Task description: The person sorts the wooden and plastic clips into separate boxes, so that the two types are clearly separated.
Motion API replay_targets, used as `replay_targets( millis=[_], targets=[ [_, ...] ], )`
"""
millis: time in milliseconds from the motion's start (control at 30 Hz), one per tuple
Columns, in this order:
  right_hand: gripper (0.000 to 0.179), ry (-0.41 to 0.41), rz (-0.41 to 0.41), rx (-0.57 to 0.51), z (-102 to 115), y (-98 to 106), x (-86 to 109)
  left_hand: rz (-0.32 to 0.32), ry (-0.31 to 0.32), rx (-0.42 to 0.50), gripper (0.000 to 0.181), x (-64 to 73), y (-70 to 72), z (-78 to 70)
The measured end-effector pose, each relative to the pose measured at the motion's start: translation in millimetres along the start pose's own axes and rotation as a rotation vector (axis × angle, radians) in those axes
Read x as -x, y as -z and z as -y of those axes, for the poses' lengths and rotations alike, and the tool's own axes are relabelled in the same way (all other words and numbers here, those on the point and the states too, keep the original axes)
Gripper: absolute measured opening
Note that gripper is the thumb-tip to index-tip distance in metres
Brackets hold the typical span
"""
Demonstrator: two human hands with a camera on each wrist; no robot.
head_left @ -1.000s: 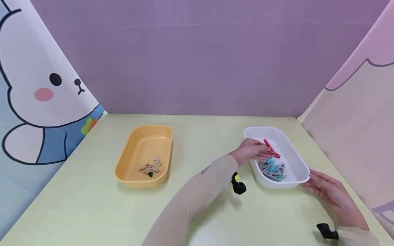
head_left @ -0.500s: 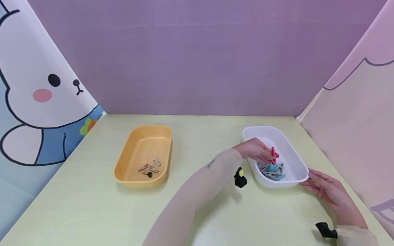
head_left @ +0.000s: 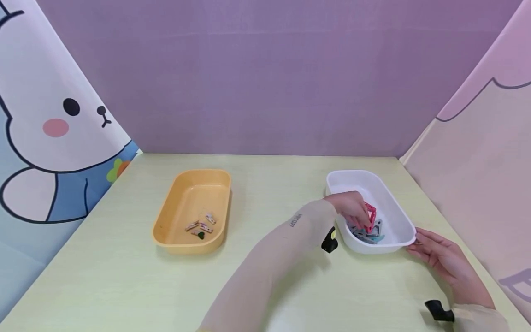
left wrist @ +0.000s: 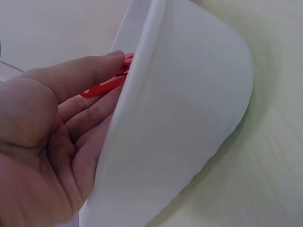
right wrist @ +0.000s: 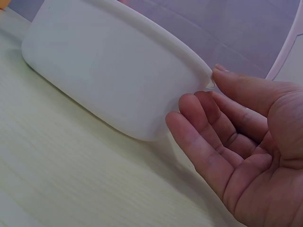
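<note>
My left hand [head_left: 351, 208] reaches down into a white plastic basin [head_left: 392, 207] on the right of the table. Between its thumb and fingers it pinches a red clothespin [head_left: 372, 211], which shows partly behind the basin's rim in the left wrist view. Grey and light blue clothespins [head_left: 375, 230] lie in a pile at the near end of the basin, partly hidden by this hand. At the near right corner, my right hand [head_left: 444, 260] holds the basin's rim, thumb [right wrist: 246, 92] on top and curled fingers against the wall below.
A yellow plastic basin [head_left: 166, 207] stands to the left with several small wooden clothespins [head_left: 205, 227] in it, one bearing a dark green piece [head_left: 201, 235]. Behind the table rises a purple backdrop [head_left: 265, 83], with printed panels at both sides.
My left hand has moved slightly right and lower into the white basin, taking the red clothespin down toward the pile and turning it. The right hand stays at the rim.
</note>
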State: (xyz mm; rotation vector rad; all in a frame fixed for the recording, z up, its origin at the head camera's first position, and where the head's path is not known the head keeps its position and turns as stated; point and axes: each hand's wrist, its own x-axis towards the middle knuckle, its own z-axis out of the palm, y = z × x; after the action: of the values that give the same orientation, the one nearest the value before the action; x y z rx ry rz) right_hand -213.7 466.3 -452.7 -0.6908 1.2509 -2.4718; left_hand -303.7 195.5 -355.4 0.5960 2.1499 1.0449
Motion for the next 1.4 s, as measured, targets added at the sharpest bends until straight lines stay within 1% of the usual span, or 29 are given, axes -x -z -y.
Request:
replay_targets(
  millis=[67, 200, 267, 367, 467, 567, 667, 767, 833, 1000, 1067, 1167, 1267, 1333, 1400],
  targets=[
    [0.046, -0.002, -0.012, 0.003, 0.6, -1.0, 0.5, -0.002, 0.014, -0.059, 0.005, -0.5, -5.2, -3.1],
    [0.046, -0.007, -0.033, 0.004, 1.6, -2.4, 1.3, 0.003, 0.061, -0.103, 0.006, -2.2, -16.0, -8.3],
    [0.046, -0.008, -0.031, 0.003, 2.1, -2.8, 1.2, -0.002, 0.092, -0.126, 0.007, -2.8, -20.5, -10.6],
    [0.046, -0.009, -0.022, 0.003, 2.6, -2.9, 1.1, -0.013, 0.121, -0.175, 0.008, -3.4, -25.4, -13.2],
    [0.046, -0.006, -0.014, 0.001, 2.7, -2.9, 0.4, -0.029, 0.125, -0.232, 0.008, -3.6, -26.3, -14.7],
    [0.045, 0.0, -0.012, 0.003, 2.5, -2.9, -0.1, -0.047, 0.11, -0.239, 0.007, -4.0, -24.6, -14.1],
    [0.045, 0.004, -0.006, 0.003, 2.3, -2.8, -0.4, -0.055, 0.09, -0.215, 0.006, -4.5, -22.1, -12.0],
    [0.046, 0.003, 0.004, -0.006, 1.9, -2.2, -0.2, -0.047, 0.057, -0.172, 0.002, -3.8, -19.2, -9.0],
    [0.047, 0.001, 0.01, -0.012, 1.7, -1.5, 0.0, -0.049, 0.025, -0.127, 0.008, -2.5, -16.4, -7.0],
    [0.047, 0.001, 0.023, -0.023, 0.7, 0.1, -0.7, -0.096, -0.074, 0.044, 0.024, 3.0, -6.4, -1.9],
    [0.047, -0.002, 0.025, -0.025, 0.2, 0.5, -1.4, -0.113, -0.116, 0.103, 0.025, 5.9, -1.8, 0.6],
    [0.048, -0.011, 0.019, -0.033, -0.6, 1.1, -1.9, -0.134, -0.162, 0.171, 0.024, 10.6, 5.4, 6.2],
    [0.047, -0.019, 0.0, -0.039, -0.6, 1.0, -1.1, -0.156, -0.184, 0.235, 0.021, 15.8, 13.3, 13.9],
    [0.046, -0.024, -0.021, -0.042, -0.2, 0.8, 0.2, -0.168, -0.188, 0.253, 0.023, 21.1, 19.8, 19.1],
    [0.045, -0.029, -0.044, -0.037, 0.5, 0.8, 2.0, -0.176, -0.177, 0.257, 0.025, 27.8, 27.0, 24.0]
  ],
)
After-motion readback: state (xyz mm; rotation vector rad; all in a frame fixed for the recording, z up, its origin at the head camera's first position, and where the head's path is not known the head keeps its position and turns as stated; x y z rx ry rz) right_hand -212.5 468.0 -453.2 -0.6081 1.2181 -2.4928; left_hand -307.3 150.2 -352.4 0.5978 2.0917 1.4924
